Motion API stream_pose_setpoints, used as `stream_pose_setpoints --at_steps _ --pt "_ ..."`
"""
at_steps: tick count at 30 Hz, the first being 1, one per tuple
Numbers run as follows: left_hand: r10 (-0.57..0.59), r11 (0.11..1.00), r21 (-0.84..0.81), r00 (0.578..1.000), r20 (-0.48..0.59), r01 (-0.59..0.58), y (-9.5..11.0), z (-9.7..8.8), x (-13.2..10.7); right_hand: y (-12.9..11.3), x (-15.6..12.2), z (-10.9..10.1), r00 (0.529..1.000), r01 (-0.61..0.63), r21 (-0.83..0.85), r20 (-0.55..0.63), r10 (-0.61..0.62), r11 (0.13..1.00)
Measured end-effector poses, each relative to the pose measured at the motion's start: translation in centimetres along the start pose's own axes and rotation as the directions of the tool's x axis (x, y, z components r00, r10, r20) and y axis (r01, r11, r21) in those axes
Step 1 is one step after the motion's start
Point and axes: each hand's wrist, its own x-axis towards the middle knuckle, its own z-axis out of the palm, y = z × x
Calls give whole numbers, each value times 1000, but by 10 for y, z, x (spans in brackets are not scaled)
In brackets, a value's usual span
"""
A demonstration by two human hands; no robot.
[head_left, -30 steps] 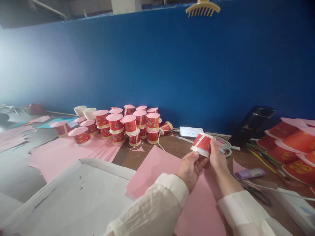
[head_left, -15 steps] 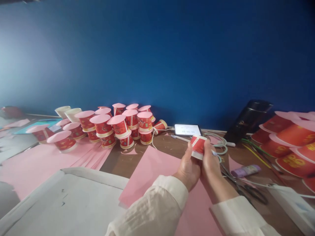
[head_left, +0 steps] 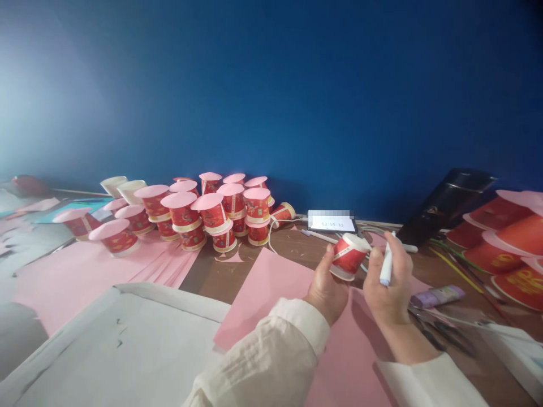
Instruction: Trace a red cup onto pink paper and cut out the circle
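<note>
My left hand is closed around a red paper cup with a white band at its lower edge. The cup tilts slightly, and its pale upper end shows. Just to its right, apart from it, my right hand grips a white marker-like pen between thumb and fingers. A large pink paper sheet lies beneath both hands.
Red cups topped with pink paper discs stand stacked at left. More red cups are at far right. A black flask, lit phone, purple glue stick, scissors and white board lie around.
My right hand has come away from the cup to the right, with the pen now plainly visible in it. The cup has turned in my left hand, showing its pale upper end.
</note>
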Motion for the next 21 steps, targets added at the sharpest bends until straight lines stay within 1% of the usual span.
stream_pose_setpoints --at_steps 3,7,9,11,13,15,18,21 --pt "10 1000 -20 1000 -20 -10 0 -2 0 -2 0 -5 1000 9 6 20 -9 1000" --pt "6 998 -56 993 -121 -13 -1 -4 3 -9 -2 -14 995 -10 58 100 4 998" --pt "4 998 -69 993 -120 -13 -2 -4 4 -13 -2 -17 994 29 66 107 -35 997" --pt "15 997 -72 995 -94 -22 -2 -4 4 -15 -3 -19 991 79 64 100 -85 995" --pt "23 997 -66 996 -88 -29 -1 -3 3 -17 -3 -19 991 82 58 104 -88 995" --pt "19 998 -50 996 -89 -24 0 -2 0 -18 -3 -18 993 26 74 116 -34 997" --pt "-4 1000 -28 995 -103 1 2 -1 -2 -20 -4 -15 986 -93 117 152 74 989" --pt "-24 999 -33 993 -117 20 1 -3 -3 -22 -6 -13 980 -144 128 156 124 981"
